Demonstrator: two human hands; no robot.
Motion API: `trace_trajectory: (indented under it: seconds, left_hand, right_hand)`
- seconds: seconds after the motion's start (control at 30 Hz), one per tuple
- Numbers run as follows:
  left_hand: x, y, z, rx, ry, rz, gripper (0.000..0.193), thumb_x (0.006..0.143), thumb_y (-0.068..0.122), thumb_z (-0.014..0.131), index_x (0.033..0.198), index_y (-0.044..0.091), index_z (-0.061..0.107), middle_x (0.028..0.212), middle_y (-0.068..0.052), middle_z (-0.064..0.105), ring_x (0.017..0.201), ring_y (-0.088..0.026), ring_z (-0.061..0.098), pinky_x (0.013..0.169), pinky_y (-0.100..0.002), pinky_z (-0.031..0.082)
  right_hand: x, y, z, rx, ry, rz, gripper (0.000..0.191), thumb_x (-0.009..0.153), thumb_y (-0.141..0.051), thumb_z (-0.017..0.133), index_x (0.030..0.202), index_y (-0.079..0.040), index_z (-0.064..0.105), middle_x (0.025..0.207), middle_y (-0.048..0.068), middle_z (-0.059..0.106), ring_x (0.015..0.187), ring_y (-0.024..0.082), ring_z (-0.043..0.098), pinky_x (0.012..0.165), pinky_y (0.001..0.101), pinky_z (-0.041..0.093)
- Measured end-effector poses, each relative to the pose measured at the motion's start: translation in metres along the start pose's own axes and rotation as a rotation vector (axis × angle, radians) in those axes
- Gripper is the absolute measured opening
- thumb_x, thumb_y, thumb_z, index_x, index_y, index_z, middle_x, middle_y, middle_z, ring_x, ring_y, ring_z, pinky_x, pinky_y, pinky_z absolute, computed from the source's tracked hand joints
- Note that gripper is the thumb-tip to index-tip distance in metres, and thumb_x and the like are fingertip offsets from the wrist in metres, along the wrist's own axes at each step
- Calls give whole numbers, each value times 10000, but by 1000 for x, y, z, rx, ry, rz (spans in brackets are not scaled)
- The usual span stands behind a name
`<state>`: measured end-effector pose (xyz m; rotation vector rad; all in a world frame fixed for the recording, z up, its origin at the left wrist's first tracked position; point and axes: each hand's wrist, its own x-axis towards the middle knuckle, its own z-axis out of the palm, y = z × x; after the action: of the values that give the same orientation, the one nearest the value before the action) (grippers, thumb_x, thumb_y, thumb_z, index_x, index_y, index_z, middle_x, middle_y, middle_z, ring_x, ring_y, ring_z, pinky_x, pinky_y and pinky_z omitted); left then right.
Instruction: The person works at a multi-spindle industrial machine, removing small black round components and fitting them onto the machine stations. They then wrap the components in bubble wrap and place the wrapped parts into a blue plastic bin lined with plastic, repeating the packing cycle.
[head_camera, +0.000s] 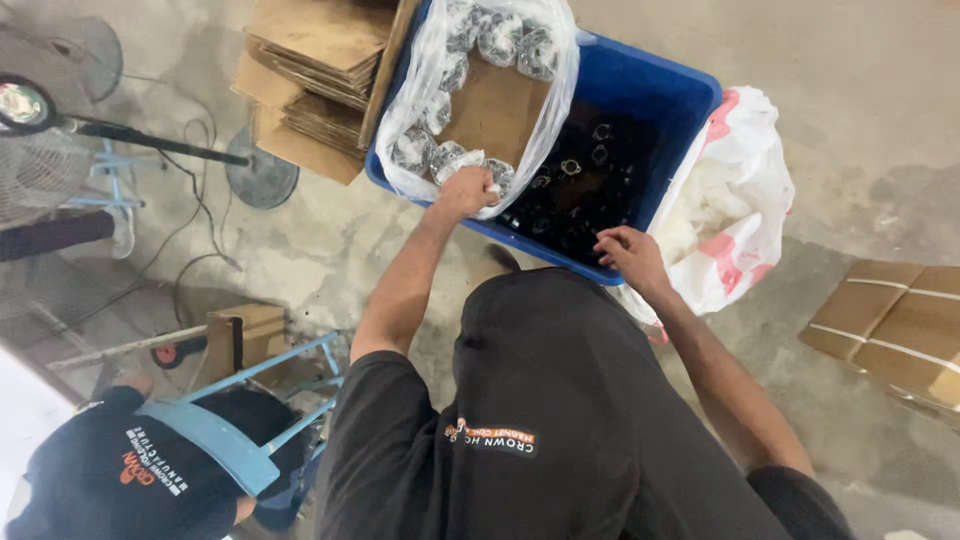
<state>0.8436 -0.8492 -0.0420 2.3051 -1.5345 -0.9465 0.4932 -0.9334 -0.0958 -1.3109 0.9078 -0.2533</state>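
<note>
Right now your left hand (468, 190) has its fingers clenched on a wrapped part (492, 186) at the near edge of the clear bag (425, 80) inside the blue bin (655, 85). Your right hand (632, 256) rests on the bin's near rim, fingers loose, over dark metal parts (585, 185).

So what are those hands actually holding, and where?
The left hand grips the clear plastic bag at its near edge. The right hand rests on the blue crate rim, holding nothing visible.
</note>
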Motion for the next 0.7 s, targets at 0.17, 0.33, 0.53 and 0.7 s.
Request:
trace_trajectory:
  seconds: [0.17, 0.33, 0.53, 0.7]
  left_hand:
    - [5, 2, -17, -348, 264, 198, 248, 859, 152, 795, 827, 34, 579, 814, -109, 607, 741, -237, 591, 670, -366, 473]
    - [11, 18, -30, -1157, 81, 167, 155, 966, 62, 687, 877, 64, 560, 899, -3, 638, 799, -42, 545, 705, -231, 457]
    - [30, 42, -13, -1114, 397, -10, 263, 958, 95, 742, 826, 51, 519, 835, -22, 634, 698, -49, 512, 586, -238, 453]
    - [34, 15, 9, -880, 186, -153, 265, 919, 172, 752, 813, 59, 537, 657, -75, 642, 584, -129, 633, 526, -294, 500]
  right_hand:
    - [71, -55, 25, 192, -224, 111, 286, 1013, -191, 606, 1243, -32, 665, 1065, 87, 754, 749, 136, 687, 661, 259, 550]
    - [110, -86, 65, 924, -356, 228, 184, 1038, -194, 592, 1178, -82, 634, 998, -2, 696, 749, 102, 624, 610, 242, 483]
    - [132, -70, 86, 911, -18, 107, 124, 1040, -133, 607, 988, -32, 655, 809, 4, 626, 672, 91, 576, 572, 234, 445]
    - [121, -34, 57, 493, 384, -85, 124, 989, -116, 597, 931, -46, 680, 717, 20, 626, 577, 119, 538, 537, 274, 444]
